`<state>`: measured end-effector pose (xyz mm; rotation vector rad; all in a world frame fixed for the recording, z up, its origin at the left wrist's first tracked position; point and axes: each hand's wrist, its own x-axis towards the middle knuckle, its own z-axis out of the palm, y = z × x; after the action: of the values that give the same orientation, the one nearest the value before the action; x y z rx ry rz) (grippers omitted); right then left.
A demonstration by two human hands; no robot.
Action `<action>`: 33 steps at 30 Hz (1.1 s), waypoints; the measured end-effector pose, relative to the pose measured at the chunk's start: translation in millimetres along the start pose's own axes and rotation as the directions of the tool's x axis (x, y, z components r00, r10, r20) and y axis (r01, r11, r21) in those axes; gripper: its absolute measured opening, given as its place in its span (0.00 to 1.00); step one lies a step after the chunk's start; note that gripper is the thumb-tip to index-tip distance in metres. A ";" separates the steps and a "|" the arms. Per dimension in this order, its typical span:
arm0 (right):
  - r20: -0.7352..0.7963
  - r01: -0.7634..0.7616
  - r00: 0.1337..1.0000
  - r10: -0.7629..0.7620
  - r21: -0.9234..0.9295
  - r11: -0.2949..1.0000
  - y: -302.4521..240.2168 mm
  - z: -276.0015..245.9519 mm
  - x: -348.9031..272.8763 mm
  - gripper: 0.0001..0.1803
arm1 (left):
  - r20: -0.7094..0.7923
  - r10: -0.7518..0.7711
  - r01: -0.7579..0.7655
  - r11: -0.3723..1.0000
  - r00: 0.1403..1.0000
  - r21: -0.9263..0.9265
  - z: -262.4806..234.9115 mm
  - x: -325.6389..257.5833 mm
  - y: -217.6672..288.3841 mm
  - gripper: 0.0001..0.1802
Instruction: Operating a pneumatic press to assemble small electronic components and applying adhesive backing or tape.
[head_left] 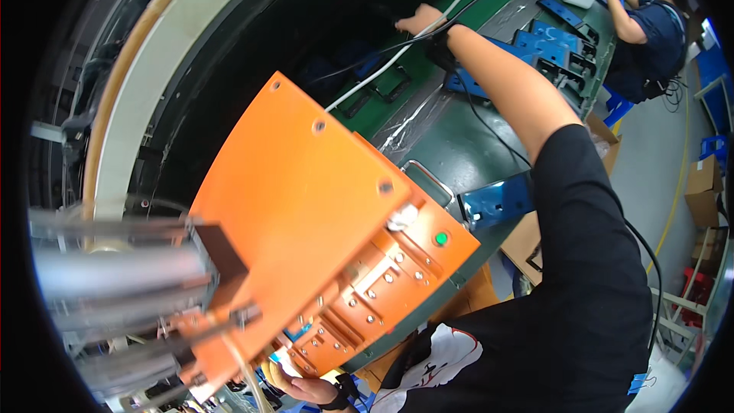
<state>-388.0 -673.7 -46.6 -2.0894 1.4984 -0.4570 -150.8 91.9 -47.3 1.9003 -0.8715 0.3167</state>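
Orange machine point(298, 183) sits in the middle, on the dark green bench point(432, 149), and my left hand point(304, 388) is right by its lower edge. I can't tell from here if that hand holds something, because the machine hides some fingers. My right hand point(422, 21) reaches far out toward the dark part, close to a white cable point(363, 84). Its fingers look bent, but I can't tell if they grip anything. I think a left finger could get pinched if some part of the machine moved. The right arm could catch the black cable point(497, 138) and tug it, and that might knock the blue panels point(547, 40) nearby. One blue panel point(497, 203) near the bench's edge might fall if bumped.
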 end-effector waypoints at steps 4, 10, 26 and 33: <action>0.410 -0.284 0.911 0.055 0.524 0.803 -23.3 -10.6 -125.8 0.20 | 0.033 0.027 -0.026 0.999 0.999 -0.027 -24.2 -3.5 1.7 0.24; 0.404 -0.322 0.907 0.117 0.491 0.809 6.9 -130.7 -285.4 0.19 | 0.055 0.097 -0.096 0.995 0.994 -0.029 -5.7 4.7 17.3 0.20; -0.027 0.115 0.848 0.529 0.984 -0.134 224.6 87.6 -692.6 0.34 | 0.994 0.101 0.092 0.991 -0.032 -0.098 395.9 -246.9 149.1 0.60; 0.046 -0.021 0.821 0.570 0.999 -0.050 275.3 122.2 -708.2 0.32 | 0.994 -0.104 -0.243 0.965 -0.017 0.096 455.1 -258.5 192.8 0.53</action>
<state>-765.2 -47.5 -287.2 -0.3918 1.0839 -1.3457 -534.5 -238.6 -281.0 2.1451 -1.9736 -1.2659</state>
